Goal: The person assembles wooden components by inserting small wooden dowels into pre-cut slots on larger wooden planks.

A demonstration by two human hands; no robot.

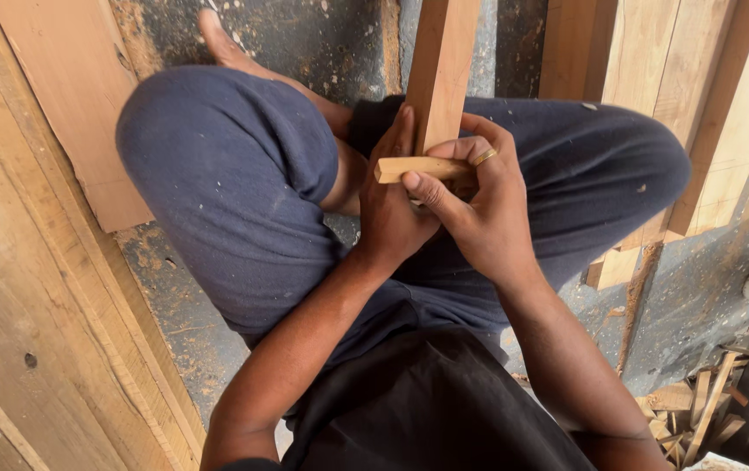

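Note:
I sit cross-legged on the floor in dark blue trousers. A long squared wooden post (441, 61) runs away from me between my knees. My left hand (389, 209) grips the near end of the post from the left side. My right hand (479, 205), with a ring on one finger, holds a small flat wooden stick (414, 167) crosswise against the post's near end, thumb pressed on the stick. Both hands touch each other around the post.
Wide wooden planks (61, 288) lie along the left. More planks and beams (697, 105) lean at the upper right. A heap of wood offcuts (714, 419) lies at the lower right on the dusty grey floor (183, 331).

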